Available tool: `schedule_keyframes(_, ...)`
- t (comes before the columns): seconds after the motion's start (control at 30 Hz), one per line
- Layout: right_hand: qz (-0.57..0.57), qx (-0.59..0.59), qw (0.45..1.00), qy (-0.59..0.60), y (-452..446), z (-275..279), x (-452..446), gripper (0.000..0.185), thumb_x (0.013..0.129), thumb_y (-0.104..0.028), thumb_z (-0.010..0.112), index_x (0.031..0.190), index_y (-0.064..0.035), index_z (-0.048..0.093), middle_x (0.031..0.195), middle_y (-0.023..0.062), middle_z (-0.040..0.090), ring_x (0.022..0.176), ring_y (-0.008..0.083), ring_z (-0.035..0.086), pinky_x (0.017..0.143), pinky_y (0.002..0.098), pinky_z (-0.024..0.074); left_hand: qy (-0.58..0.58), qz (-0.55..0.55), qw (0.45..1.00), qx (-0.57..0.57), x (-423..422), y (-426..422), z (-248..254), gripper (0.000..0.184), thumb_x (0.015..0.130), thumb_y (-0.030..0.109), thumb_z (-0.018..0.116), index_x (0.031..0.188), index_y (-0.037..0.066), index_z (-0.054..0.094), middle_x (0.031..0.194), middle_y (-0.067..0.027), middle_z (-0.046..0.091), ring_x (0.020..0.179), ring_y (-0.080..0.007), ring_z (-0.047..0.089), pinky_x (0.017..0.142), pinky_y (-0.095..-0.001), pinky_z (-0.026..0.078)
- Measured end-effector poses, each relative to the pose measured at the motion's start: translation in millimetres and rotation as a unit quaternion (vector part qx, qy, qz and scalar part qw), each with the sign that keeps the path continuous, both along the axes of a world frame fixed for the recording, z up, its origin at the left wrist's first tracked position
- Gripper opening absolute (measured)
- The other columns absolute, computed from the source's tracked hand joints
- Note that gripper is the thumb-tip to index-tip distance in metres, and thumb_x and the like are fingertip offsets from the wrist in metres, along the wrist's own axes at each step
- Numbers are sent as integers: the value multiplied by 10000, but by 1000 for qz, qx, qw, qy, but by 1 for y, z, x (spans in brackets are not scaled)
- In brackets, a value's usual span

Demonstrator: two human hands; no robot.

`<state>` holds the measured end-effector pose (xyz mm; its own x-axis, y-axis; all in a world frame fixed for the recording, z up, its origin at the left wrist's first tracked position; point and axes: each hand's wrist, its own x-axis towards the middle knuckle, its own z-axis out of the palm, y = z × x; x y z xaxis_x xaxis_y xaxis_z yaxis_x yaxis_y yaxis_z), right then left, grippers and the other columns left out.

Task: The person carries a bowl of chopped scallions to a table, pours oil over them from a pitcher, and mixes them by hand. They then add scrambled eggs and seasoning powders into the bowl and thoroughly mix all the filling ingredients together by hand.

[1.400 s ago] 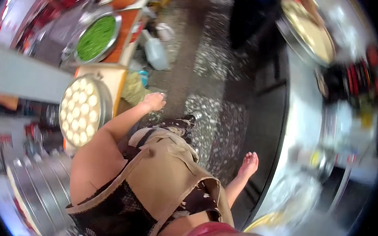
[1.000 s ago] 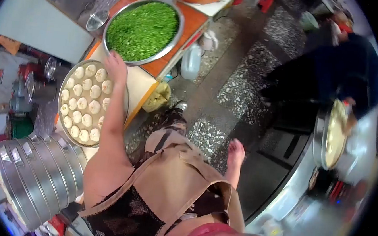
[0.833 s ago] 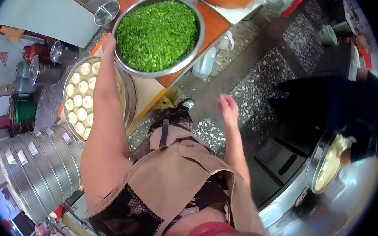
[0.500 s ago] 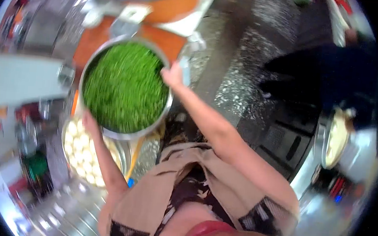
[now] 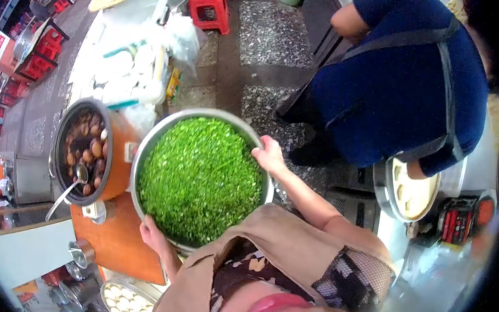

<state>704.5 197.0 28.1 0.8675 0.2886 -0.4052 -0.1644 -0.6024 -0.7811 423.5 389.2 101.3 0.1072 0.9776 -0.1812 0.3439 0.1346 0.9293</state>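
Note:
A wide metal bowl (image 5: 135, 173) heaped with finely chopped green scallions (image 5: 201, 175) is held up close in front of my body. My left hand (image 5: 153, 234) grips the rim at the near left side, its fingers partly hidden beneath the bowl. On the far right side, my right hand (image 5: 269, 156) has its thumb over the rim, and the other fingers are mostly out of sight. The bowl is slightly tilted in view, and the scallions stay inside it.
An orange pot (image 5: 117, 157) of brown eggs with a ladle (image 5: 64, 197) stands left on a wooden counter (image 5: 120, 237). A co-worker in a dark blue shirt (image 5: 401, 91) bends at the right, one hand at a basin (image 5: 383, 190). A red stool (image 5: 211, 13) stands ahead. White dough balls (image 5: 126, 303) sit lower left.
My view has turned, bringing the co-worker and the egg pot closer into sight. The bowl, in both hands throughout, has moved from over the wooden counter to its right, nearer my body.

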Motion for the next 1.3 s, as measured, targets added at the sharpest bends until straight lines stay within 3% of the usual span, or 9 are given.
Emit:
schedule_keyframes(0.37, -174, 109, 978, -21, 32, -19, 248, 300, 637, -145, 550, 889, 17, 545, 780, 185, 588, 740, 294, 578, 699, 349, 446, 131, -162, 974, 95, 322, 123, 10, 253, 837, 237, 530, 845, -15, 552, 741, -9, 549, 649, -82, 457, 599, -218, 380)
schedule_keyframes(0.43, -191, 92, 977, -13, 44, -33, 257, 291, 641, -150, 551, 887, 5, 540, 771, 167, 594, 729, 269, 582, 681, 342, 447, 25, -157, 985, 67, 364, 121, 27, 256, 834, 241, 542, 689, 41, 477, 652, 52, 389, 621, -54, 331, 533, -214, 282)
schedule_keyframes(0.63, -272, 136, 952, -29, 117, -45, 438, 241, 671, -85, 539, 882, 28, 517, 793, 129, 586, 718, 212, 555, 676, 312, 436, 57, -243, 962, 107, 587, 243, -5, 283, 805, 256, 575, 845, -22, 542, 736, -5, 523, 672, -77, 438, 602, -211, 359)
schedule_keyframes(0.67, -252, 112, 961, 31, 69, -58, 391, 237, 670, -80, 539, 878, 30, 516, 790, 120, 583, 706, 190, 547, 664, 300, 433, 90, -245, 960, 99, 540, 194, -6, 356, 787, 290, 593, 875, -52, 545, 735, -24, 532, 666, -90, 451, 599, -214, 364)
schedule_keyframes(0.87, -304, 152, 939, 58, 79, -96, 526, 191, 662, -86, 539, 816, 27, 519, 704, 81, 558, 631, 157, 506, 609, 293, 417, 42, -267, 959, 83, 714, 200, -21, 277, 810, 220, 576, 891, -43, 553, 725, 24, 516, 648, -42, 421, 567, -183, 341)
schedule_keyframes(0.93, -304, 138, 942, 41, 84, -79, 451, 192, 655, -94, 541, 801, 27, 514, 697, 81, 550, 631, 163, 506, 606, 296, 414, 60, -288, 951, 98, 649, 207, 9, 279, 809, 222, 578, 896, -42, 554, 717, 26, 515, 641, -43, 417, 562, -183, 341)
schedule_keyframes(1.03, -317, 156, 933, 69, 96, -72, 461, 180, 687, -84, 555, 839, 10, 540, 719, 34, 555, 630, 114, 481, 586, 259, 401, 137, -308, 933, 129, 662, 221, 19, 280, 802, 220, 589, 908, -37, 561, 710, 26, 519, 621, -46, 411, 552, -184, 342)
schedule_keyframes(1.1, -322, 167, 926, 107, 95, -61, 452, 189, 684, -84, 558, 844, 14, 541, 723, 38, 559, 630, 115, 487, 585, 260, 403, 66, -298, 945, 113, 663, 215, 30, 290, 795, 227, 597, 913, -35, 561, 719, 16, 529, 634, -47, 428, 560, -185, 349)
schedule_keyframes(1.3, -323, 135, 930, 107, 107, -46, 450, 229, 694, -89, 545, 895, 21, 547, 748, 41, 564, 666, 118, 493, 621, 258, 400, 101, -296, 946, 80, 666, 225, 31, 294, 786, 231, 599, 897, -41, 585, 708, 5, 550, 644, -66, 455, 590, -213, 378)
